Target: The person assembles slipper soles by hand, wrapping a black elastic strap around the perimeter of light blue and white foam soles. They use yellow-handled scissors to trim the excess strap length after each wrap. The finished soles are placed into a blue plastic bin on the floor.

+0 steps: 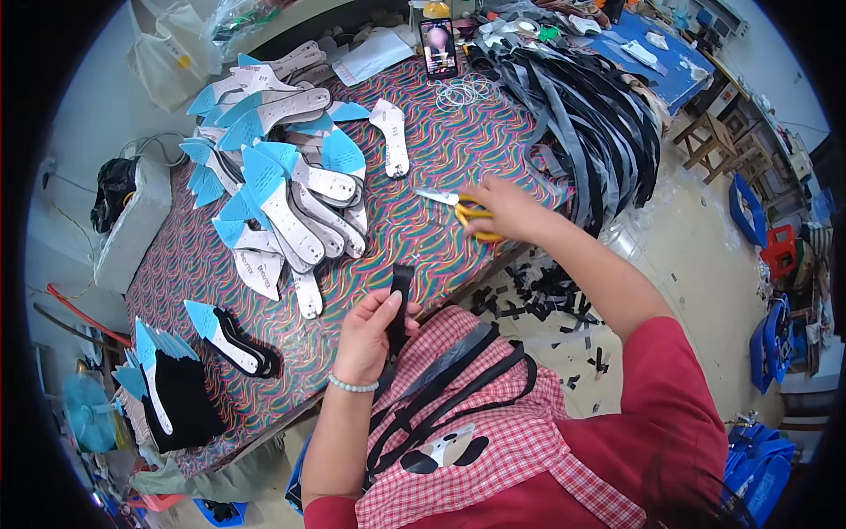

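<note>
Black strip [403,280] lies left and nearside of the scissors [455,199]

The left fingers [386,309] pinch the strip tightly closed, its long axis running near to far. Beyond and right of them, the right fingers [481,195] curl at the scissors' yellow handles; how firmly, I cannot tell. The blades point left, roughly across the strip's line. Open table [441,251] separates the two sets; its near edge runs just nearside of the right fingers.
</note>
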{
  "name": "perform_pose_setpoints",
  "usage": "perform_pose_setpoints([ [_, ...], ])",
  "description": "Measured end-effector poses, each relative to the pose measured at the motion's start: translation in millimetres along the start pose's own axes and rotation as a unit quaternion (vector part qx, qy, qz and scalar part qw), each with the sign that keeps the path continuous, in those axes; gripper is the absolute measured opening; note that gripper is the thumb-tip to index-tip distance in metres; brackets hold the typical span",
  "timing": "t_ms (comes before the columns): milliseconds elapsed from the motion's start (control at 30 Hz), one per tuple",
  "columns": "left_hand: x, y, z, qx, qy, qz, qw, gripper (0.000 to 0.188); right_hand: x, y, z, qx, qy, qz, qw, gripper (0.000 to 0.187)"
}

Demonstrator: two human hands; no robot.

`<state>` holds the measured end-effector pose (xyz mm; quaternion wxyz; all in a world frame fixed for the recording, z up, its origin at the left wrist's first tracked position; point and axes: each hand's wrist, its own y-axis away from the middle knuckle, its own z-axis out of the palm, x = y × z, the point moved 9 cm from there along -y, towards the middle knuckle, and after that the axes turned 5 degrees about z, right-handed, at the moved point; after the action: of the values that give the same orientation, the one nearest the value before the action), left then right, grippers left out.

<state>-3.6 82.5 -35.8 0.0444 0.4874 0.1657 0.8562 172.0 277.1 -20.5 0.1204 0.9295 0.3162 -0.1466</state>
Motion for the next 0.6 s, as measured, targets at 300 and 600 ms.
perform_pose_setpoints([
  [300,-6.8,-30.4,-12.7,0.020,-0.023,-0.009,1.000,0.011,1.0,41.3,8.6,-0.004,-0.040,-0.035,0.999,0.062],
  [600,-10.9,-26.6,7.6,-0.026,-0.135,-0.012,0.990,0.014,-37.9,175.5,80.7,-0.226,-0.523,0.133,0.811,0.068],
])
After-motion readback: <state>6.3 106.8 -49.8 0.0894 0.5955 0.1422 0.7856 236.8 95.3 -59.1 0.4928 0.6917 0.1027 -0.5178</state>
